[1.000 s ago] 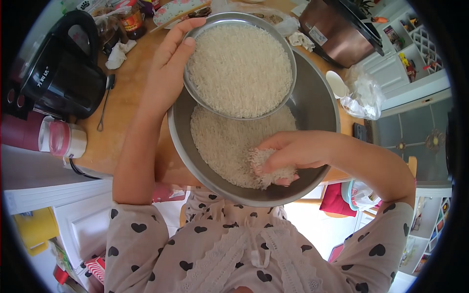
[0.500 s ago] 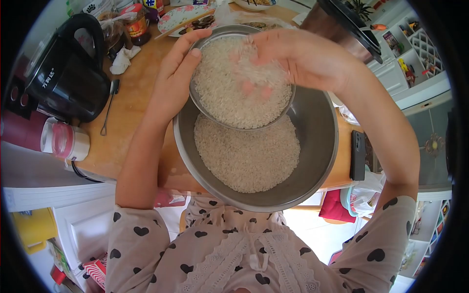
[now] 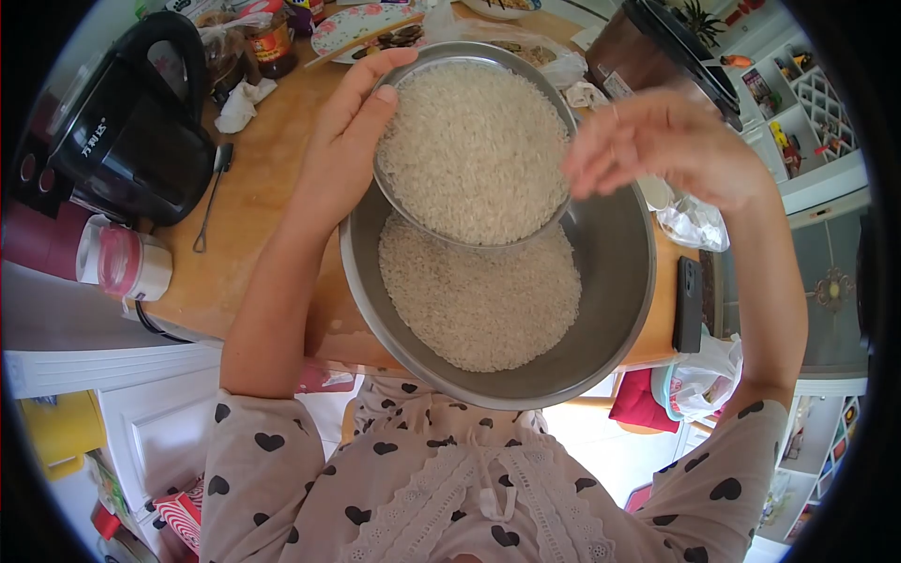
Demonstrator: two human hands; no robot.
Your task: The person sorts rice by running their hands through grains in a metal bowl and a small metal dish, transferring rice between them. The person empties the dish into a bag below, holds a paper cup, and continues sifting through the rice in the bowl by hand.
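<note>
My left hand (image 3: pixel 352 136) grips the left rim of a shallow round steel dish (image 3: pixel 571 120), thumb and fingers closed on its edge. White rice (image 3: pixel 479 150) covers most of the dish, which is held over the far part of a large steel bowl (image 3: pixel 615 300). More rice (image 3: pixel 483 305) lies in a wide layer at the bottom of that bowl, partly hidden by the dish. Just beyond the dish's right edge is my right hand (image 3: pixel 657 145), blurred, its fingers loosely bent and apart with nothing seen in them.
To the left stand a black electric kettle (image 3: pixel 141 131), a long-handled spoon (image 3: pixel 211 202) and a jar with pink (image 3: pixel 131 267). A floral plate (image 3: pixel 361 33) with chopsticks lies at the back. A dark cooker (image 3: pixel 657 56) stands back right, a phone (image 3: pixel 688 305) near the right edge.
My right hand has moved right, off the rice in the dish to beyond its rim. The dish in my left hand has shifted very slightly.
</note>
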